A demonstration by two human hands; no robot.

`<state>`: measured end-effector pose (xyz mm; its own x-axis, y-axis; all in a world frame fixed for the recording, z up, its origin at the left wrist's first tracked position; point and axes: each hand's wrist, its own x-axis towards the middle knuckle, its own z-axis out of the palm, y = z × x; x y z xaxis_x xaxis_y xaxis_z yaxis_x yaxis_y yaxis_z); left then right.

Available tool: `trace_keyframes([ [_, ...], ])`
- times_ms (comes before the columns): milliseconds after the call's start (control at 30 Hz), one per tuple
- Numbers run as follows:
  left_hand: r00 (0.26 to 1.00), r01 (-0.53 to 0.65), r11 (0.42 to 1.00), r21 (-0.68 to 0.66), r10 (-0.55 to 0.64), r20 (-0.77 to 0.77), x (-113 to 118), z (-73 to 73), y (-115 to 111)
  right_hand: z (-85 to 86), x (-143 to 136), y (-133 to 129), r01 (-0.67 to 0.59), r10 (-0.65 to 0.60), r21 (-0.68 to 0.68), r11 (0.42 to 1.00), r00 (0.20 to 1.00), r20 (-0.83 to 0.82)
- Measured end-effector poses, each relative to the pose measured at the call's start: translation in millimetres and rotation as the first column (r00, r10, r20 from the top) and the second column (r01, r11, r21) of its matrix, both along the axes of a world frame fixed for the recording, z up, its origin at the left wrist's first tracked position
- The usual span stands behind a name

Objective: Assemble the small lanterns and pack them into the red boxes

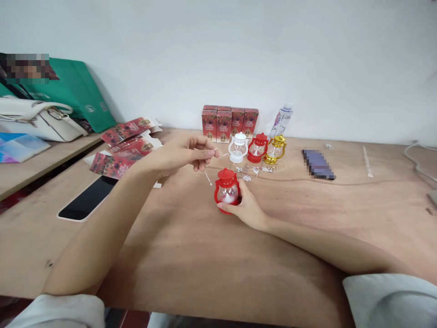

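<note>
My right hand [247, 205] is wrapped around the lower part of a small red lantern [226, 183], which stands upright on the table and has a clear globe with a white candle shape inside. Up and to the left, my left hand [198, 154] pinches a thin white string [207, 175] between thumb and fingers. One end of the string dangles above the tabletop, apart from the lantern. Farther back stand a white lantern [238, 149], a second red lantern [257, 149] and a gold lantern [275, 151] in a row, with small metal and white bits [251, 170] before them.
Upright red boxes [223, 125] and a leaning bottle [282, 120] stand against the wall. Flattened red boxes [123, 152] and a phone [88, 198] lie at left. A dark phone-like object [317, 163] and a thin pale strip [367, 161] lie at right. A white handbag [44, 120] sits far left.
</note>
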<state>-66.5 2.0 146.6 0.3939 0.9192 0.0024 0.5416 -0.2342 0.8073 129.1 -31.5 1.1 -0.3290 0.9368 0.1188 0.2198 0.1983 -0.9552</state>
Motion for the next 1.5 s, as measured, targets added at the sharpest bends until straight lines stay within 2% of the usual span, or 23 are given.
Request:
trace_keyframes([
  [167,0.995,0.073,0.983,-0.167,-0.061,0.076,9.2,-7.5,-2.9,-2.0,-1.2,-0.8,0.021,-0.02,0.017,1.0,0.997,-0.068],
  [333,0.994,0.008,0.986,-0.169,0.01,0.107,16.6,-23.2,5.0,-7.3,-1.0,-1.3,0.019,-0.012,0.05,0.999,0.992,-0.124],
  [467,0.988,-0.048,0.982,-0.18,0.073,0.136,20.3,-29.0,7.9,-7.8,-0.3,-2.0,0.005,0.003,0.074,0.997,0.995,-0.1],
  [733,0.977,-0.098,0.977,-0.188,0.13,0.169,23.2,-32.7,11.0,-5.1,0.1,-3.1,-0.014,0.021,0.107,0.994,0.997,-0.068],
  [1100,0.985,-0.055,0.979,-0.194,0.084,0.148,23.2,-33.4,12.2,-3.6,0.3,-4.3,-0.026,0.035,0.095,0.995,0.995,-0.09],
  [1267,0.981,-0.073,0.979,-0.192,0.105,0.165,21.8,-33.8,13.0,-5.9,0.3,-3.3,-0.042,0.054,0.109,0.993,0.993,-0.105],
  [1500,0.978,-0.031,0.98,-0.195,0.07,0.198,24.2,-35.0,12.0,-7.0,0.9,-3.2,-0.056,0.066,0.097,0.994,0.992,-0.105],
])
